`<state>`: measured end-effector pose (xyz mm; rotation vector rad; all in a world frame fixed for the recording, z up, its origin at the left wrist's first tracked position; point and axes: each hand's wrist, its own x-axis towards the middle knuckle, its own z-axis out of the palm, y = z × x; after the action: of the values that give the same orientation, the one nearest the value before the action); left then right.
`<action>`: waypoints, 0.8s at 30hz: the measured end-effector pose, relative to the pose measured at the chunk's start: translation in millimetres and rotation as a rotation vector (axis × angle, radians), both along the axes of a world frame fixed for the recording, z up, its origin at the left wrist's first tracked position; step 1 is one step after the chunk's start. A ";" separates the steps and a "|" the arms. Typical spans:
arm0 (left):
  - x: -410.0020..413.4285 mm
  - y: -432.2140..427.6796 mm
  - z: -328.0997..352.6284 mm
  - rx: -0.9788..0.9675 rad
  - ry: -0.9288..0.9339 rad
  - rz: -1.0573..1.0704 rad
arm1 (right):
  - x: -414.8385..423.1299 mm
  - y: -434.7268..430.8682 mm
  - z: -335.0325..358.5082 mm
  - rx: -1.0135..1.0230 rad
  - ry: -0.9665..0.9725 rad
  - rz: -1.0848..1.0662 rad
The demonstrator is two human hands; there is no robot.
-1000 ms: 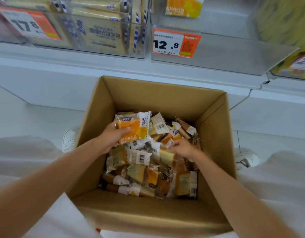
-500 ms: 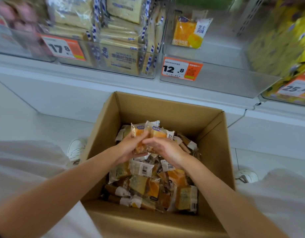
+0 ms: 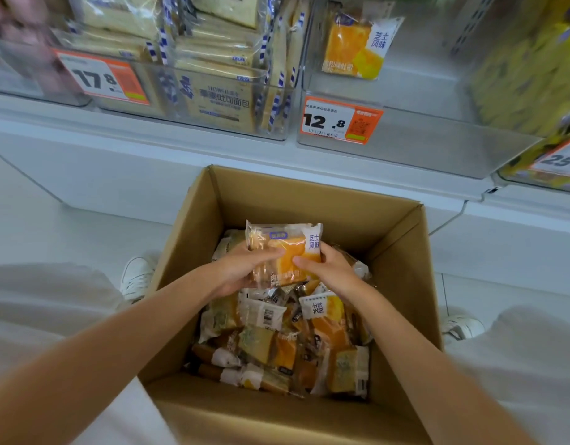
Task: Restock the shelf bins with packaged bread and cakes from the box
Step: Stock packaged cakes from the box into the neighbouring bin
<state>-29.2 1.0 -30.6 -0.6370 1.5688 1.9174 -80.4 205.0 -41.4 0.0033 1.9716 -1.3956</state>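
An open cardboard box [image 3: 312, 194] on the floor holds several packaged breads and cakes [image 3: 277, 342]. Above them I hold an orange packaged bread [image 3: 285, 242] upright in both hands. My left hand [image 3: 241, 271] grips its left side and my right hand [image 3: 328, 268] grips its right side, thumbs on the front. Straight above the box, a clear shelf bin [image 3: 421, 149] with a 12.8 price tag [image 3: 339, 123] holds one matching orange bread pack [image 3: 357, 46] at its back.
The bin to the left [image 3: 213, 123] is packed with toast bread packs behind a 17.8 tag [image 3: 103, 80]. A bin of yellow packs [image 3: 534, 75] stands at the right. My white shoes [image 3: 135, 277] flank the box on the white floor.
Both hands came together on the orange pack and lifted it higher above the box contents. The view tilted up, showing more of the shelf bins.
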 end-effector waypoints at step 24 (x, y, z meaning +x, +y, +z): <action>-169.1 -3.4 234.3 -0.999 0.916 0.251 | -158.9 38.2 264.7 -0.403 0.308 -0.421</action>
<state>-198.3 -2.5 203.7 -0.2981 3.2256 1.5327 -239.3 243.3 223.3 0.0204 1.9660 -2.1624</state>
